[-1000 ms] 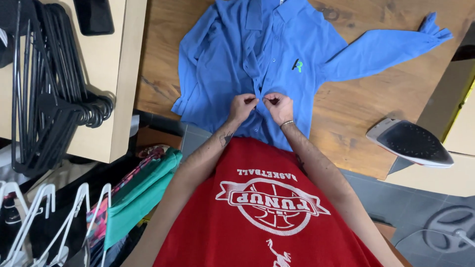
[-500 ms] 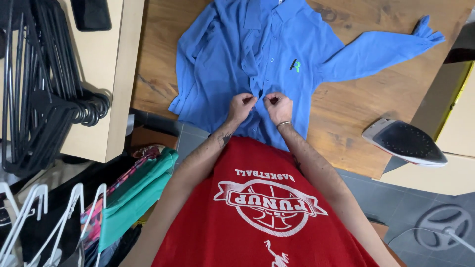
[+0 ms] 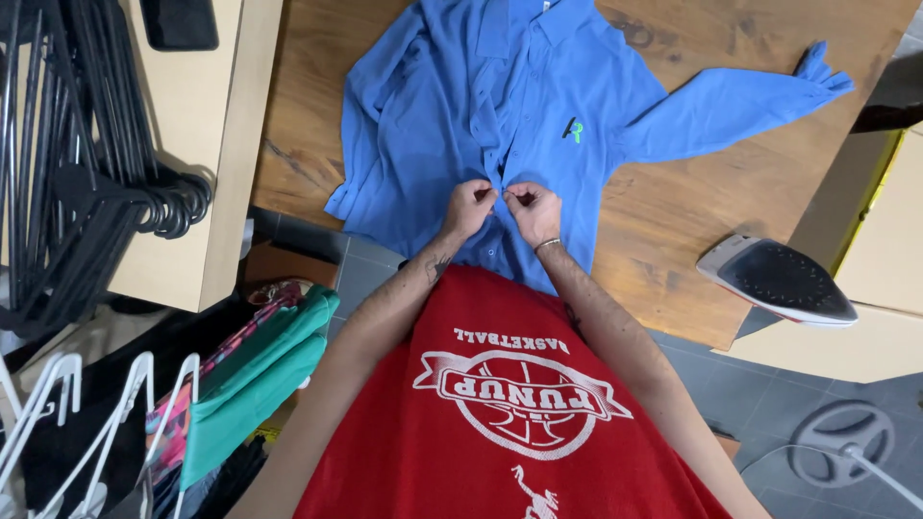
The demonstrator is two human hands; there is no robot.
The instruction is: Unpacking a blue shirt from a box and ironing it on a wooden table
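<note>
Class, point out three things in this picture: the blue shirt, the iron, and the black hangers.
Blue shirt [image 3: 452, 106], head view: on its front panel.
Iron [image 3: 781, 282], head view: on its dark soleplate.
Black hangers [image 3: 67, 163], head view: on the middle of the bunch.

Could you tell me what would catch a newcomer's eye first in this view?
Most striking is the blue shirt spread front-up on the wooden table, with the left hand and right hand pinching its button placket near the hem. To the right, an iron lies tipped at the table's edge; black hangers are piled far left.
</note>
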